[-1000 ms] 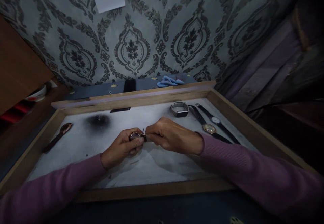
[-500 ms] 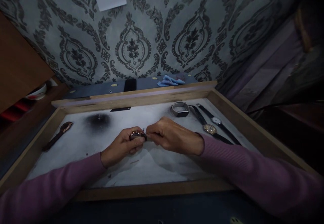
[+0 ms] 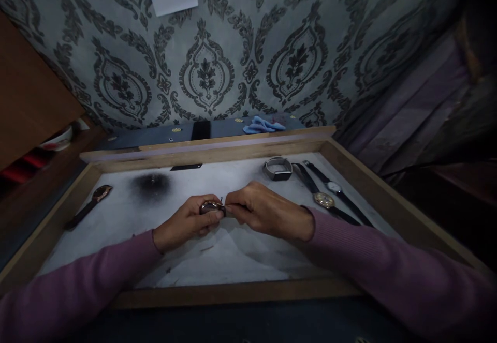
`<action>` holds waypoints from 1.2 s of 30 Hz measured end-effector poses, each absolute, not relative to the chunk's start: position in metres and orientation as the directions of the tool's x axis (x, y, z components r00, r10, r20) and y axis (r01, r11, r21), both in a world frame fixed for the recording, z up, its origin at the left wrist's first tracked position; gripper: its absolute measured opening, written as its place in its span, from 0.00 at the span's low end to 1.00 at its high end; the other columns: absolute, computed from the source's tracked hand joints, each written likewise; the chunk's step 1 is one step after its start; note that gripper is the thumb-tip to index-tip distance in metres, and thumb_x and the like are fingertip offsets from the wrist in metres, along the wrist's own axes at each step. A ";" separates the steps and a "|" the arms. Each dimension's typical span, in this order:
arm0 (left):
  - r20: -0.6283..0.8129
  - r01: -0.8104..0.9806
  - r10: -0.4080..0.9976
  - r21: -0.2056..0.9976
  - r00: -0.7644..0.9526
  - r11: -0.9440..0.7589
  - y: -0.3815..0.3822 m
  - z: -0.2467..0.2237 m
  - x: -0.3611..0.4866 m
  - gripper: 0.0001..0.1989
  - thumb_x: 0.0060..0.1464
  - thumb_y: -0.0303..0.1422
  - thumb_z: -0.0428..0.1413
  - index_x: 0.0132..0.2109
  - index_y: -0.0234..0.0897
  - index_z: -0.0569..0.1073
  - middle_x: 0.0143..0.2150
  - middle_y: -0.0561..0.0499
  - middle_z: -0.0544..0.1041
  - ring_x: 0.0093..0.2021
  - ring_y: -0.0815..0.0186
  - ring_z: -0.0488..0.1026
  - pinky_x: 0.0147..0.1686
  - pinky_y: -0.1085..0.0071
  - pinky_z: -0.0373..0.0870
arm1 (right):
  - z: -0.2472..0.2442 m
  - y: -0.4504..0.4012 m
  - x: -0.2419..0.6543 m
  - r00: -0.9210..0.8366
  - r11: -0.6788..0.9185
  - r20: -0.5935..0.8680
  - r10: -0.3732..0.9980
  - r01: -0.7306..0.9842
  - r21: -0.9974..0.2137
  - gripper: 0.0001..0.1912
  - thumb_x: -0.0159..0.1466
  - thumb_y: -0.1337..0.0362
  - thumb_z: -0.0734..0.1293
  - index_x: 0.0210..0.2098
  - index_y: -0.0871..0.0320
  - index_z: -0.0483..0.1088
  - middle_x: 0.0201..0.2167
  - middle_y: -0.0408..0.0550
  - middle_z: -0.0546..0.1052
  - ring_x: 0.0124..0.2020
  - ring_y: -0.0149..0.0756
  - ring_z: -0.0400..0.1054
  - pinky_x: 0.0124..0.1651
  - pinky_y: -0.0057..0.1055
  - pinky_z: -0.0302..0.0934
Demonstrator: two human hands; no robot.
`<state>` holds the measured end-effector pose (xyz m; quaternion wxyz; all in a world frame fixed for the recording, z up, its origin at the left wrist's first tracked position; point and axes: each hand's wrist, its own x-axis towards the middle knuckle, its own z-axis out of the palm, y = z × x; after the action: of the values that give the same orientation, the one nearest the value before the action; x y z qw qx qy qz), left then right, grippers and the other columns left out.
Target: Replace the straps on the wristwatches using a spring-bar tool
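Observation:
Over the middle of a shallow wooden-framed tray (image 3: 233,287), my left hand (image 3: 190,220) is closed around a watch (image 3: 210,207) with a round, shiny case. My right hand (image 3: 258,209) meets it from the other side, its thumb and forefinger pinched at the watch's right end, where a short dark strap piece shows. A thin dark tip sticks up between the two hands; what it belongs to I cannot make out. The right palm and other fingers are curled out of sight.
A brown-strapped watch (image 3: 101,193) lies at the left. On the right are a grey-banded watch (image 3: 278,169), a gold-cased watch (image 3: 324,199) and a white-dialled watch (image 3: 334,186). A flat black strip (image 3: 186,167) lies by the back rail; a blue cloth (image 3: 264,124) sits behind it.
The view has shifted very slightly. Both hands stay at the watch in nearly the same pose, with no clear change in grip.

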<state>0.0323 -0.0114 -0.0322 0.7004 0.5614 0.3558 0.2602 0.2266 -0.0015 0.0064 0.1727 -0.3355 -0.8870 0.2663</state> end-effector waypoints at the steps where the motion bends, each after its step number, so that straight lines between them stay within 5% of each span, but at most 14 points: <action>1: -0.211 0.034 0.762 0.970 0.612 0.241 -0.011 -0.032 0.032 0.16 0.52 0.42 0.60 0.32 0.36 0.64 0.20 0.61 0.59 0.18 0.77 0.50 0.17 0.77 0.43 | 0.006 -0.002 0.226 -0.714 0.631 0.127 0.689 0.504 -0.590 0.14 0.61 0.76 0.61 0.20 0.62 0.66 0.14 0.39 0.68 0.16 0.22 0.55 0.24 0.24 0.46; 36: -0.243 0.023 0.754 0.957 0.610 0.290 -0.008 -0.033 0.030 0.14 0.52 0.40 0.60 0.33 0.35 0.65 0.20 0.60 0.62 0.17 0.78 0.51 0.17 0.77 0.44 | 0.003 -0.001 0.226 -0.708 0.629 0.125 0.696 0.515 -0.582 0.14 0.63 0.75 0.61 0.21 0.62 0.66 0.14 0.38 0.66 0.16 0.22 0.56 0.25 0.24 0.45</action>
<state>0.0301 -0.0080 -0.0325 0.7176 0.5387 0.3607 0.2546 0.2256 -0.0011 0.0035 0.1717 -0.3417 -0.8860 0.2624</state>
